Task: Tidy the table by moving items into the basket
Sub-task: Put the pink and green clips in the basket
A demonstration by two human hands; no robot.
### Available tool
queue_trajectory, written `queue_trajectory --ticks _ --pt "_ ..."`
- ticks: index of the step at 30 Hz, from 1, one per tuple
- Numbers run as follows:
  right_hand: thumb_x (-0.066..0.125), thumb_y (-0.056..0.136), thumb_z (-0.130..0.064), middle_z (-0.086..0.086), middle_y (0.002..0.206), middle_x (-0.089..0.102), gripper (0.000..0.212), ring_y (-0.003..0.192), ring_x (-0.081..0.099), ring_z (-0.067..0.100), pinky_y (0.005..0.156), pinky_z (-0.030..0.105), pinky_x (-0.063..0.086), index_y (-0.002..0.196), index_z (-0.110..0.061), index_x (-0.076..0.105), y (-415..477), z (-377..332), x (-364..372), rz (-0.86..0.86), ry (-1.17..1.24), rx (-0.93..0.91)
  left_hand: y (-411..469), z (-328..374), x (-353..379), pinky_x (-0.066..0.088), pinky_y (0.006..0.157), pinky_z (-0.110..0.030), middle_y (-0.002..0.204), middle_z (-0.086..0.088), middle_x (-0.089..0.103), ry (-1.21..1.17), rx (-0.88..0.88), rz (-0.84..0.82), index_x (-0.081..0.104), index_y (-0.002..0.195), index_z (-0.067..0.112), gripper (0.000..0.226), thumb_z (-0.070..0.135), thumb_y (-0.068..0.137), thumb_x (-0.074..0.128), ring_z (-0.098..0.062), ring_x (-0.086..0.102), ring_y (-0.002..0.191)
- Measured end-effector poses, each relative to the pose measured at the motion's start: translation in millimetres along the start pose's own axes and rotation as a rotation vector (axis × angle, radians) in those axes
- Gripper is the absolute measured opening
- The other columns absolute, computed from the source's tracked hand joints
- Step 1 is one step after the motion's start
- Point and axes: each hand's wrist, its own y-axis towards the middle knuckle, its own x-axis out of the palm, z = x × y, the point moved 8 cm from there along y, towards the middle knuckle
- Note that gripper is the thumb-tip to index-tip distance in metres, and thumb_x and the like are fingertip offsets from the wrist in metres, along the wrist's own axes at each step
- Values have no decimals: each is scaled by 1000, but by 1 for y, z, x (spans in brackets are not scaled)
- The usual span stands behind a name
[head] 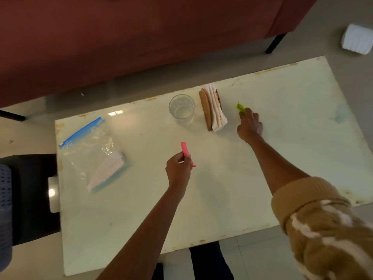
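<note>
Currently in my left hand (178, 168): a pink clip (186, 153), pinched between the thumb and curled fingers over the middle of the table (302, 158). I cannot tell whether it is clear of the top.
In my right hand (250, 126): a green clip (241, 107). The fingers are curled round its near end and the far end pokes out beyond them, just right of the napkin holder (207, 110).
Left on the table: a clear glass (182, 109) just left of the holder, and a zip bag (94, 156) with a blue slider towards the left end.
Basket: I cannot pick it out for certain. A mesh-sided thing (5, 209) at the left edge of the view, beside a dark seat, could be it.
Step in hand: as I judge it, both clips are grasped and the carry to the basket comes next.
How I would do it well: keep both pinches firm, because the clips are small and light and would skid on the glossy top if dropped. I would raise the right hand straight up before swinging it left, so that the wrist and sleeve pass above the holder and the glass rather than through them.
Order: the left hand goes first, as it has the shorter path, and the right follows so that the arms do not cross.
Release: I would lower each clip inside the basket's rim and then let go, not toss it.
Risk: a low sweep of the forearm could tip the glass.
</note>
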Motion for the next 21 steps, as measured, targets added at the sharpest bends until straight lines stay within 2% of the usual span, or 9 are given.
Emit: queue_trajectory --ticks 3,6,9,12,13,14,16,18,21 --pt "44 85 3 12 132 44 39 115 41 35 89 43 42 122 -4 54 -21 3 1 93 58 42 -13 8 -1 59 73 -33 69 -4 63 -103 -45 -17 67 74 4 18 4 86 54 -4 60 55" --pt "46 82 4 14 122 55 37 111 47 35 88 42 43 115 -2 61 -56 5 -9 200 274 125 -35 23 -6 58 63 -19 74 -6 63 -224 -103 -67 66 76 11 19 1 86 54 -13 59 67" --pt "55 79 1 16 112 62 30 106 52 34 86 40 43 107 -2 65 -97 2 -39 323 490 233 -58 43 -19 56 61 -19 74 -5 64 -329 -145 -101 65 76 14 21 0 87 54 -16 60 71" --pt "62 74 1 17 92 66 14 89 57 32 76 37 44 87 -3 66 -141 -19 -78 355 689 217 -81 65 -38 57 62 -21 79 -5 68 -392 -156 -116 66 84 10 13 2 88 57 -16 63 73" --pt "63 73 3 13 81 65 10 79 57 26 70 33 44 77 -6 63 -157 -29 -92 336 798 191 -90 72 -45 58 62 -20 81 -5 69 -404 -159 -129 66 90 8 10 4 88 58 -15 64 73" --pt "64 72 4 8 70 61 15 68 55 17 63 26 44 69 -10 58 -175 -40 -105 308 902 172 -99 78 -51 58 61 -20 83 -5 70 -412 -159 -143 66 95 5 10 6 88 59 -15 65 73" --pt "69 72 3 3 63 57 21 58 50 9 55 16 40 67 -10 54 -212 -63 -127 235 1072 117 -120 88 -64 57 62 -22 84 -5 71 -429 -163 -182 66 102 2 18 11 87 61 -15 67 70" --pt "72 75 -3 6 71 63 15 63 56 14 57 17 44 78 -7 58 -249 -87 -147 122 1234 83 -144 103 -84 58 66 -25 84 -5 72 -433 -137 -216 67 100 3 18 14 86 63 -18 69 72" --pt "66 83 -12 3 83 72 7 72 64 10 59 13 49 88 -15 64 -294 -120 -169 -75 1349 27 -175 118 -112 59 75 -30 89 -10 71 -408 -99 -235 67 98 5 16 15 85 65 -24 70 80"
